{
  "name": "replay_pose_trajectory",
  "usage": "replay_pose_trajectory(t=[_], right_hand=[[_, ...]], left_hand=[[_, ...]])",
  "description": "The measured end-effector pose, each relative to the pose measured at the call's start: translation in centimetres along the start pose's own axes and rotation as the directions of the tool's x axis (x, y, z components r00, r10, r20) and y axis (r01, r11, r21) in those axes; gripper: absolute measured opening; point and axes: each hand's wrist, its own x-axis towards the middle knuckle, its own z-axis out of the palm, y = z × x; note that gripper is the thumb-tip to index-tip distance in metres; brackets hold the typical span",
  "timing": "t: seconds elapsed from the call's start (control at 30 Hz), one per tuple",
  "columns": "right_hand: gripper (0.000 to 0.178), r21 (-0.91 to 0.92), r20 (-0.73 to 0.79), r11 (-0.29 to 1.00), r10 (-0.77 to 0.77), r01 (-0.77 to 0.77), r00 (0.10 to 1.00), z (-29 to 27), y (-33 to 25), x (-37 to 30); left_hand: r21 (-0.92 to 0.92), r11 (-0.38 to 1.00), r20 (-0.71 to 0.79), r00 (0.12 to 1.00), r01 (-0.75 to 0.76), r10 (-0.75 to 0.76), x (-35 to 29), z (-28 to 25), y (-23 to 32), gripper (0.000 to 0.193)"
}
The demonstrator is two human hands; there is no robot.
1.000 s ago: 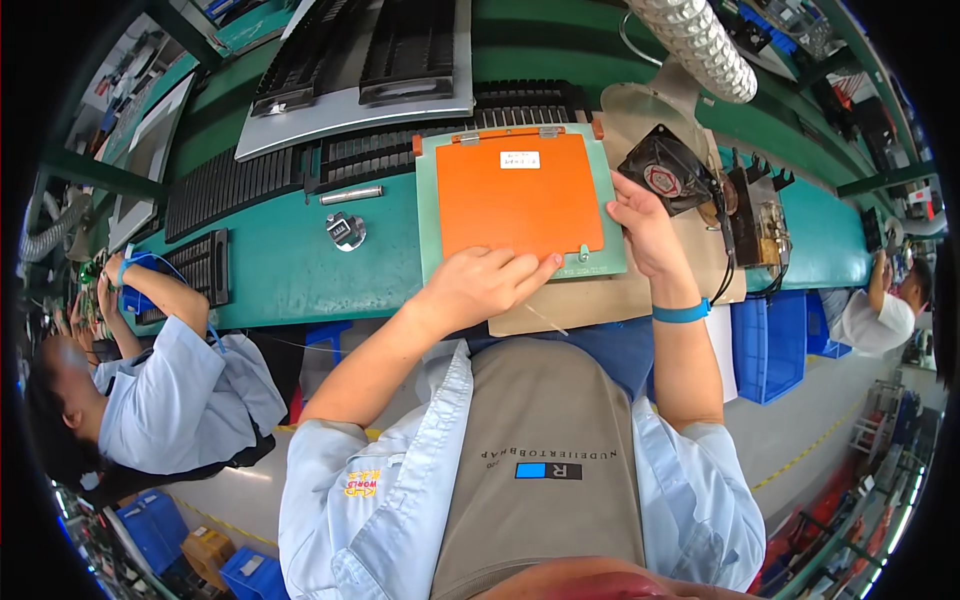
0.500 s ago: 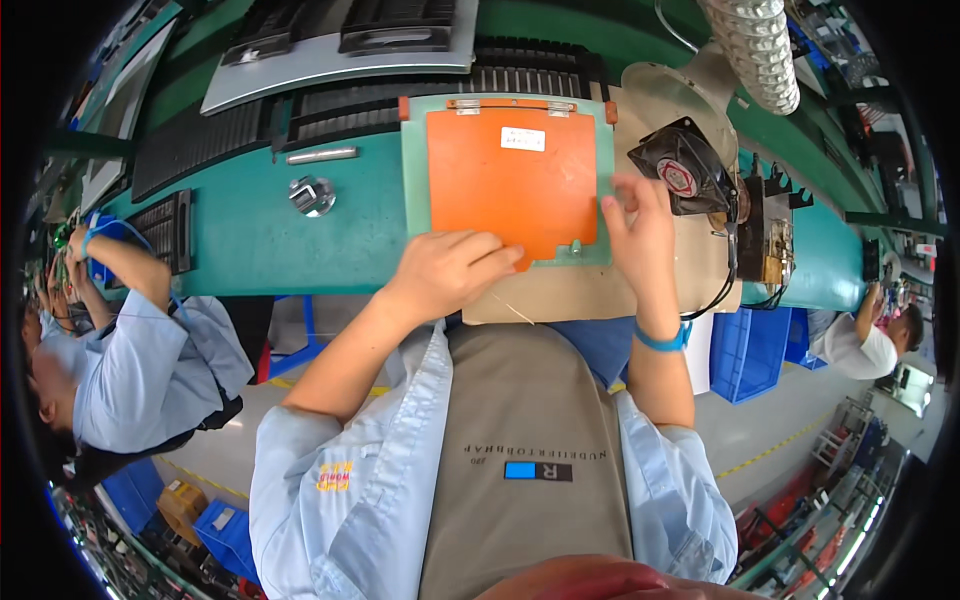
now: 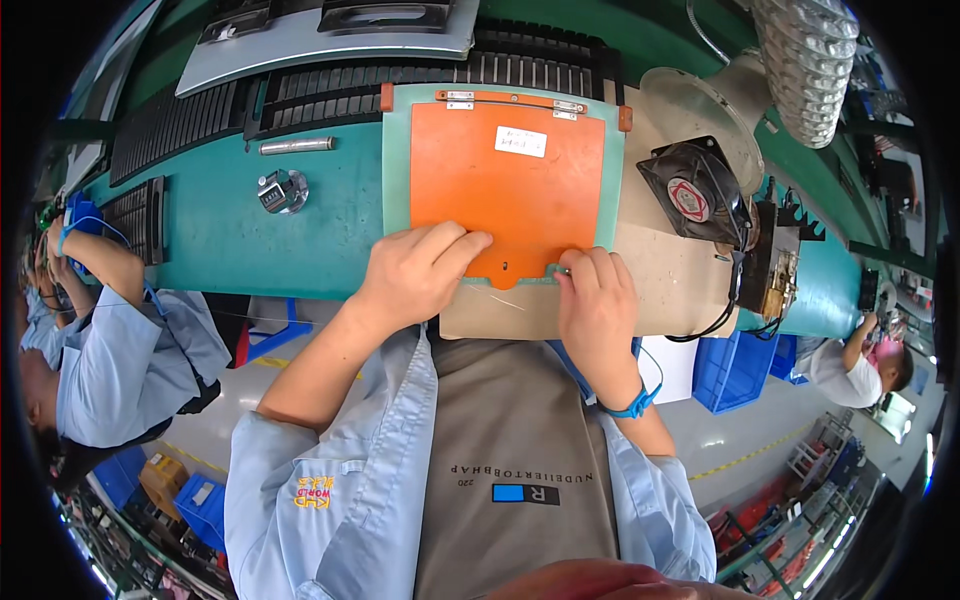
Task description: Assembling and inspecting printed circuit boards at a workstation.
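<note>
A flat fixture lies in front of me, with an orange hinged cover (image 3: pixel 510 185) over a light green base (image 3: pixel 397 165). Two metal hinges run along its far edge, and a white label sits on the cover. My left hand (image 3: pixel 425 268) is closed at the near left corner, its fingertips resting on the cover's edge. At the near right corner, my right hand (image 3: pixel 597 300) is closed with thumb and fingers pinching by a small latch. A thin pale strand pokes out below the near edge, between the hands. What lies under the cover is hidden.
Cardboard (image 3: pixel 660 290) lies beneath the fixture. A black fan (image 3: pixel 693 190) and a metal device (image 3: pixel 770 265) stand at right, under a silver duct hose (image 3: pixel 810 70). To the left are a tally counter (image 3: pixel 283 191) and a metal rod (image 3: pixel 297 146). Co-workers sit on both sides.
My right hand has come down from the fixture's right side to its near right corner. My left hand stays at the near left edge. The view has shifted slightly.
</note>
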Motion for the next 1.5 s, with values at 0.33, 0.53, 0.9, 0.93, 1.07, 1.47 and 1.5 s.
replay_pose_trajectory(t=[0.33,0.53,0.9,0.93,1.07,1.47,1.5], right_hand=[[0.027,0.259,0.007,0.965,-0.049,0.046,0.999,-0.5,1.9,-0.1],[0.029,0.313,0.02,0.95,-0.012,0.005,1.0,0.2,2.0,-0.3],[0.024,0.447,0.018,0.895,-0.021,0.011,1.0,0.8,3.3,-1.3],[0.023,0.447,0.019,0.894,-0.025,0.014,1.0,0.9,3.2,-1.2],[0.021,0.436,-0.003,0.9,-0.006,0.007,1.0,1.3,3.1,-1.1],[0.031,0.422,-0.225,0.906,0.089,0.015,0.97,2.4,2.9,-2.0],[0.033,0.47,-0.236,0.882,0.146,-0.019,0.961,2.6,3.1,-2.0]], left_hand=[[0.047,0.998,0.277,0.96,-0.044,0.029,-1.8,-5.1,-3.2,0.019],[0.11,0.979,0.311,0.941,-0.174,0.133,-0.1,-5.2,-3.0,0.027],[0.193,0.866,0.375,0.85,-0.462,0.37,0.0,-3.3,-3.8,0.017],[0.212,0.875,0.35,0.869,-0.436,0.348,-0.4,-3.1,-3.7,0.018],[0.249,0.888,0.27,0.908,-0.387,0.32,-1.1,-2.5,-3.2,0.02],[0.135,0.974,0.147,0.975,-0.184,0.164,0.8,-1.4,0.0,0.03],[0.138,0.969,0.15,0.972,-0.204,0.183,1.2,-1.0,0.1,0.031]])
